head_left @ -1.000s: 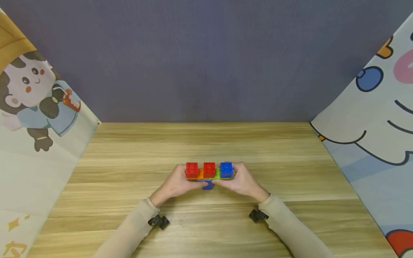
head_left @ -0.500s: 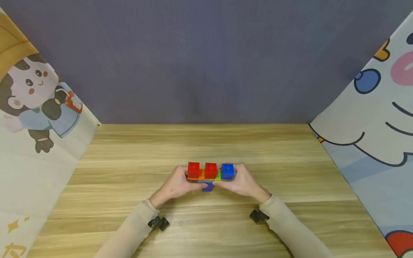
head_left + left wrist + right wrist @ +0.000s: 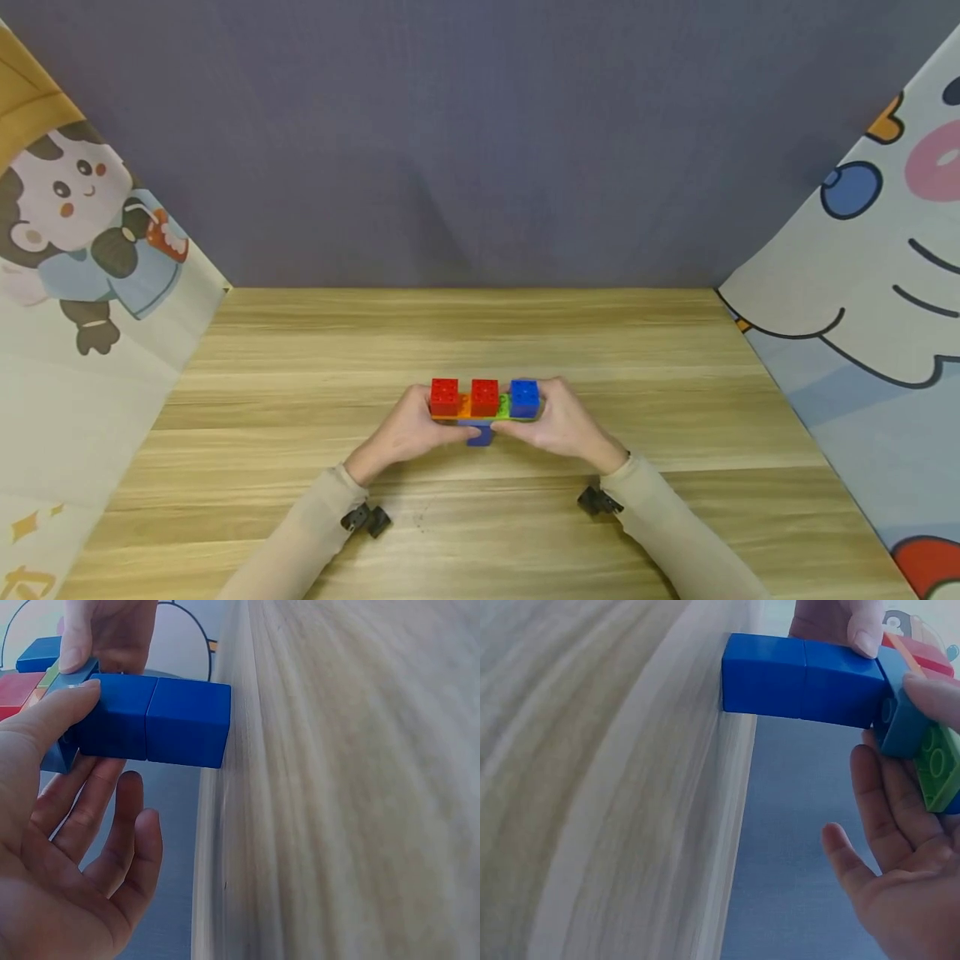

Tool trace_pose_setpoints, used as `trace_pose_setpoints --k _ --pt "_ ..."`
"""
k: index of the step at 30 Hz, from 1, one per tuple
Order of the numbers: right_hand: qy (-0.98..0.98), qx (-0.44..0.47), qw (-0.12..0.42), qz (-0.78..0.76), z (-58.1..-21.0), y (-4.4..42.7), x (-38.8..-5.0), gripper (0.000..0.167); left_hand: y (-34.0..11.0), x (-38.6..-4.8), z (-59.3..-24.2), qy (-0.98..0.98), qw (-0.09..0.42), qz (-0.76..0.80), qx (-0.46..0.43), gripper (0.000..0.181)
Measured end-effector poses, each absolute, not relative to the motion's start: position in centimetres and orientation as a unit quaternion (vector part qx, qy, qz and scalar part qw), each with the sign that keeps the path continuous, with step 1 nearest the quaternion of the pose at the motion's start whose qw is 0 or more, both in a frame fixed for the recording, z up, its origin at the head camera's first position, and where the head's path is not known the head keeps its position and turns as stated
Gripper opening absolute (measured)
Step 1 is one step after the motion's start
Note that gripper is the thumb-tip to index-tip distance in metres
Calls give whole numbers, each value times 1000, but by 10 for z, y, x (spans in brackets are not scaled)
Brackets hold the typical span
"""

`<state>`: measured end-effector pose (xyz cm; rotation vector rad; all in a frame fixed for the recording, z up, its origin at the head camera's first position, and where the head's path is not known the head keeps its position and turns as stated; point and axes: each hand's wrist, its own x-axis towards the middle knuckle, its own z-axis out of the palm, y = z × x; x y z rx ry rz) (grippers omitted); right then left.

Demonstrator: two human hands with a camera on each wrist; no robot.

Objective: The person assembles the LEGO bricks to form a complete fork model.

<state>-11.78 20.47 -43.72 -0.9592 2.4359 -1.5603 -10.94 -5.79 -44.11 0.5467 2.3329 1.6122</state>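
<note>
Both hands hold one assembly of toy building bricks at the middle of the head view. On top stand a red brick [image 3: 444, 400], a second red brick [image 3: 484, 400] and a blue brick [image 3: 524, 401]. Beneath them lie an orange plate [image 3: 465, 407] and a green plate [image 3: 504, 407], joined under the middle by a blue piece [image 3: 906, 724]. Two blue bricks [image 3: 187, 724] form a stem below; whether it touches the table cannot be told. My left hand [image 3: 411, 427] pinches the left side, thumb in front. The right hand [image 3: 564, 423] grips the right side likewise.
The wooden table [image 3: 480, 533] runs under both arms. A dark grey panel [image 3: 480, 150] rises behind it. Printed panels with cartoon figures stand at the left [image 3: 90, 250] and right [image 3: 862, 275]. Small black devices sit at both wrists.
The head view shifts slightly. Both hands keep the same hold on the brick assembly, which stays in almost the same spot.
</note>
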Motion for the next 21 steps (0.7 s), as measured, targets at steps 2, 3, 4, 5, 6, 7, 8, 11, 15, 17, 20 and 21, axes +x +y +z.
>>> trace_pose_setpoints --k 2,3,4,5,6,7,8,11,15,17,20,21 --pt "797 -316 46 -513 -438 204 -118 36 -58 -109 -440 802 127 552 186 40" --pt "797 -317 45 -512 -438 204 -118 36 -58 -109 -440 803 127 552 187 40" --pt "797 -317 46 -512 -438 204 -118 36 -58 -109 -441 803 127 551 187 41" --pt "798 -316 47 -510 -439 204 -118 36 -58 -109 -441 803 128 551 186 41" --pt "800 -315 47 -508 -439 204 -118 36 -58 -110 -441 804 128 550 184 41" --pt "801 -315 48 -507 -439 204 -118 36 -58 -109 -442 805 128 550 184 41" --pt "802 -314 48 -506 -439 204 -118 36 -58 -109 -442 805 127 549 184 41" --pt "805 -311 51 -503 -439 204 -117 36 -58 -109 -443 806 126 547 186 42" --pt "805 -314 50 -501 -437 204 -117 35 -58 -109 -442 808 123 544 189 43" --pt "804 -318 49 -501 -436 204 -118 35 -59 -109 -442 808 123 544 190 43" --pt "803 -319 48 -502 -435 203 -118 34 -59 -109 -441 806 124 547 189 42" --pt "803 -318 48 -502 -435 203 -118 34 -59 -109 -441 805 125 548 190 42"
